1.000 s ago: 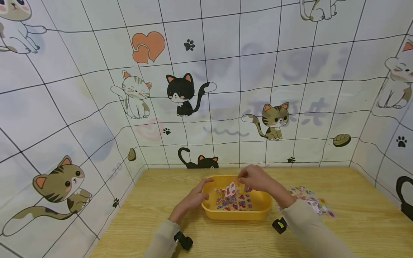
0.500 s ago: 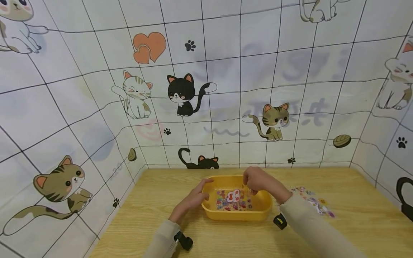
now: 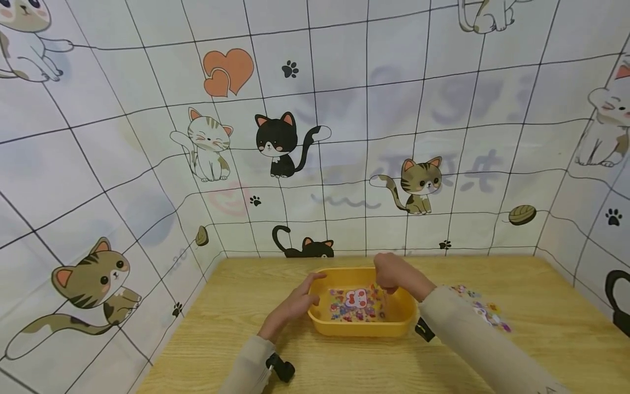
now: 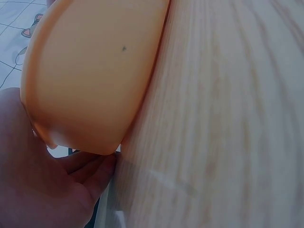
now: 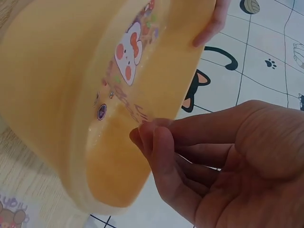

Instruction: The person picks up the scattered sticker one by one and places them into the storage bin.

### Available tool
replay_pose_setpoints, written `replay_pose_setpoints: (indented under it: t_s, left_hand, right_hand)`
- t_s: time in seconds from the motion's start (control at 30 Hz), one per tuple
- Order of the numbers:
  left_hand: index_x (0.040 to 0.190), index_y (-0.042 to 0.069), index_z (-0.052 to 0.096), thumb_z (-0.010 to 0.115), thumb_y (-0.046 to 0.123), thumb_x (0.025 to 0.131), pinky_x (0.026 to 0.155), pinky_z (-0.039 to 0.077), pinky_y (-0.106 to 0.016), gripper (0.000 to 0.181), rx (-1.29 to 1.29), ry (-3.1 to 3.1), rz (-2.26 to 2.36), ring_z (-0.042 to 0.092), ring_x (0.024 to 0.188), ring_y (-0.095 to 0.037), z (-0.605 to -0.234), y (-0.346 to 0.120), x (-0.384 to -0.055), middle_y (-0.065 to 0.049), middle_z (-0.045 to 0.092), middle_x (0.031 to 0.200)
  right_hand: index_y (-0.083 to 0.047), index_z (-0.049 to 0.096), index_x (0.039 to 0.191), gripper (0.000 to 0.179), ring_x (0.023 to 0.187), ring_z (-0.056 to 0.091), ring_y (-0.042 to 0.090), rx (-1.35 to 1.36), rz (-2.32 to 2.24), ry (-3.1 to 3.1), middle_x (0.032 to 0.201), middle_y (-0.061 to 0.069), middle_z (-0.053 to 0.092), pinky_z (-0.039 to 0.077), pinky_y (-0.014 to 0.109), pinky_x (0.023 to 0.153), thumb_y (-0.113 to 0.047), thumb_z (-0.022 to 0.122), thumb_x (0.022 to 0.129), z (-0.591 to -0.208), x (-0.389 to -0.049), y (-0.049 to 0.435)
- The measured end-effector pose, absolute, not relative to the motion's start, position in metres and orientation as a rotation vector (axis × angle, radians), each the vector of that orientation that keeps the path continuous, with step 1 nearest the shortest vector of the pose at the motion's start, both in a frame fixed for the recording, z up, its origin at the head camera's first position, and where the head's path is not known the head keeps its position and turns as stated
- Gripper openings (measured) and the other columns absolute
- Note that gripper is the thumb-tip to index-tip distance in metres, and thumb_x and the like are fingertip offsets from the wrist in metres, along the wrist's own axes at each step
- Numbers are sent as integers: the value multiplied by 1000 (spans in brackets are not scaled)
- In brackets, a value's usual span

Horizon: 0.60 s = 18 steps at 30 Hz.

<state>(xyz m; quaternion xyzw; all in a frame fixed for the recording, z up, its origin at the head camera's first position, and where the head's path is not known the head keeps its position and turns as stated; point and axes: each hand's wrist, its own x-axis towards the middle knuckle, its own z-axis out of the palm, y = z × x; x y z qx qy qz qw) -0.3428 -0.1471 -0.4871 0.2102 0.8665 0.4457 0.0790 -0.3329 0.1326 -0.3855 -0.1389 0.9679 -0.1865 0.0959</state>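
A yellow plastic basin (image 3: 361,330) stands on the table with colourful stickers (image 3: 344,313) on its floor. Among them is a white rabbit sticker (image 3: 356,299), also plain in the right wrist view. My left hand (image 3: 294,304) grips the basin's left side; in the left wrist view its fingers (image 4: 97,175) bend beneath the outer wall. Over the basin's right part, my right hand (image 3: 397,276) pinches the edge of a clear sticker sheet (image 5: 124,99) between thumb and fingertips. That sheet slants down toward the rabbit sticker; whether the two are joined I cannot tell.
More sticker sheets (image 3: 487,316) lie on the wooden table (image 3: 354,366) right of the basin, partly behind the right sleeve. A cloth wall (image 3: 339,230) printed with cats borders the table at the back. Something black (image 3: 619,306) stands at the far right edge.
My right hand has moved slightly right and down into the basin, its sheet lowered with it. The rabbit sticker, raised and tilted before, now lies flatter inside. My left hand has stayed put.
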Motion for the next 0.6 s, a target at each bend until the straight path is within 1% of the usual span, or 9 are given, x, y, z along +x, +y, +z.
replay_pose_setpoints:
  t_s: [0.13, 0.2, 0.27, 0.33, 0.4, 0.43, 0.5, 0.6]
  left_hand:
    - [156, 20, 40, 53, 10, 88, 104, 40, -52, 70, 631, 2601, 1333, 35, 151, -37, -487, -149, -343, -13, 31, 169]
    - [156, 20, 40, 53, 11, 88, 106, 39, -53, 70, 626, 2602, 1335, 33, 153, -38, -488, -149, -343, -13, 31, 169]
    - [156, 21, 40, 53, 11, 88, 106, 39, -53, 70, 619, 2602, 1337, 33, 153, -38, -489, -149, -343, -13, 31, 168]
    - [156, 23, 40, 53, 11, 89, 106, 39, -53, 69, 616, 2605, 1335, 33, 153, -37, -489, -149, -343, -12, 32, 168]
    - [155, 23, 41, 53, 12, 89, 107, 39, -52, 69, 617, 2608, 1334, 33, 153, -37, -489, -149, -343, -11, 32, 168]
    - [155, 23, 41, 53, 12, 89, 106, 39, -52, 69, 618, 2608, 1335, 34, 153, -36, -489, -149, -343, -11, 32, 168]
    - [155, 22, 41, 53, 11, 89, 105, 39, -51, 68, 623, 2606, 1338, 35, 151, -35, -488, -148, -343, -11, 33, 168]
    - [156, 21, 41, 52, 12, 90, 104, 39, -49, 67, 627, 2606, 1339, 37, 149, -34, -487, -148, -343, -11, 33, 168]
  right_hand:
    - [-11, 45, 60, 36, 40, 31, 8, -387, -475, 2866, 46, -5, 28, 27, 21, 42, 14, 53, 84, -388, -336, 128]
    - [-9, 47, 62, 33, 41, 30, 8, -373, -451, 2861, 46, -4, 30, 27, 22, 42, 14, 53, 84, -390, -336, 127]
    - [-6, 50, 67, 27, 42, 29, 9, -366, -444, 2857, 48, -3, 30, 27, 22, 42, 15, 53, 84, -392, -337, 126]
    - [-3, 53, 73, 21, 43, 32, 9, -345, -453, 2853, 52, -1, 34, 29, 22, 42, 14, 54, 84, -393, -337, 126]
    - [-2, 56, 79, 16, 43, 37, 10, -333, -456, 2858, 56, 2, 38, 32, 21, 41, 13, 57, 86, -395, -338, 125]
    - [-2, 56, 81, 14, 43, 41, 11, -318, -455, 2859, 59, 4, 42, 36, 21, 41, 11, 59, 86, -395, -338, 125]
    - [-2, 57, 85, 12, 45, 47, 12, -292, -464, 2858, 66, 8, 48, 41, 21, 42, 9, 61, 86, -396, -339, 125]
    - [-3, 57, 89, 13, 47, 51, 13, -272, -454, 2850, 73, 11, 54, 45, 23, 44, 8, 64, 85, -398, -339, 125]
